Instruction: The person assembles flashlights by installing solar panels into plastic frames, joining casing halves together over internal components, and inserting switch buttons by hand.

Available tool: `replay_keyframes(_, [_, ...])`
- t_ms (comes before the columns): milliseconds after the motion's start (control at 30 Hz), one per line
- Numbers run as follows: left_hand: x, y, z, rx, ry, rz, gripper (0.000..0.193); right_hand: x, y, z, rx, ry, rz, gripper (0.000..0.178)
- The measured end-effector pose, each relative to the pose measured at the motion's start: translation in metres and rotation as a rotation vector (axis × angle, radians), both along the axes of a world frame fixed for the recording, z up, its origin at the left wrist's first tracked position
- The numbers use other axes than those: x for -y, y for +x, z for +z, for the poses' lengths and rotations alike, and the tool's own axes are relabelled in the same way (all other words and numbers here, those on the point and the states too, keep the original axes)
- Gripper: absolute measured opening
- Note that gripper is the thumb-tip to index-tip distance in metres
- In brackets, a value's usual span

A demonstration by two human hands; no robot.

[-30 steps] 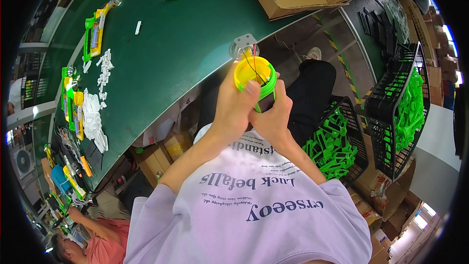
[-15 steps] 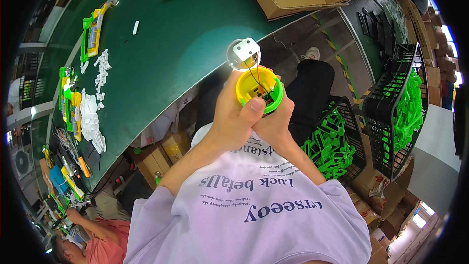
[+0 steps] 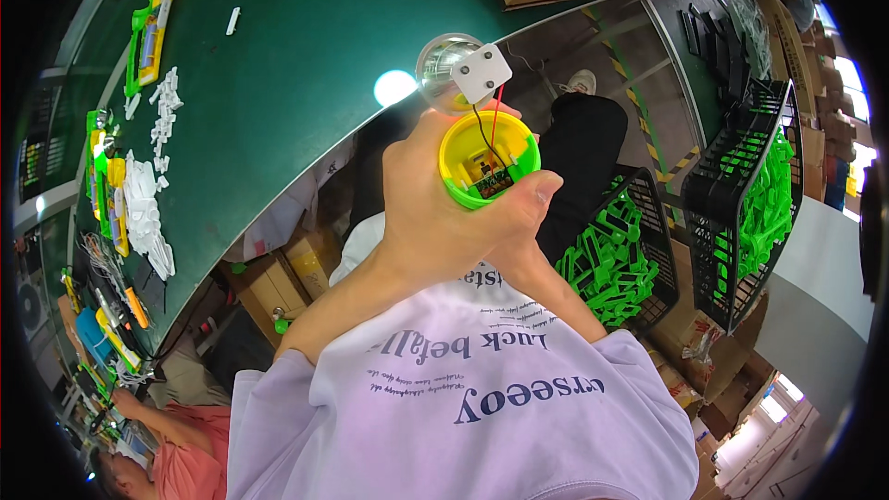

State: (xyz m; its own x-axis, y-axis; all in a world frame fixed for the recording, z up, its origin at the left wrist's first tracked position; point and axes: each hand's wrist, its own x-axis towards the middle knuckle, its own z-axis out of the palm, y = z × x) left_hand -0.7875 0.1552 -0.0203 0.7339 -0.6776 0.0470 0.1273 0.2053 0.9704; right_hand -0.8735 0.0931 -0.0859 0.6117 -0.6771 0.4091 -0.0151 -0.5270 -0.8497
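Dark printed lettering (image 3: 530, 395) — upside down — on the lilac shirt (image 3: 407, 449).

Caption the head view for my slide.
Left hand holds a yellow-green housing, right hand alongside, red wire and black wire leading to a round reflector.

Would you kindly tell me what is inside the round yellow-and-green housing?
Inside the housing sits a small circuit board; a black wire and red wire reach in. Whatever lies beneath the board is covered and cannot be seen.
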Motion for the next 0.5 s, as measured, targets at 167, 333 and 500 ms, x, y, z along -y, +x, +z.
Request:
replay_keyframes(167, [-0.002,0.005,-0.01,0.064,0.172,-0.05,0.052,-0.002,0.0,-0.013,0.0,-0.006,0.033,0.051])
replay_keyframes(333, [0.009,0.017,-0.018,0.114,0.113,0.154,0.047,-0.007,-0.001,0.015,-0.223,0.393,0.14,0.061])
replay_keyframes(500, [0.004,0.052,-0.024,0.61,0.302,-0.099,0.048,-0.013,0.001,0.005,-0.132,0.737,0.288,0.046])
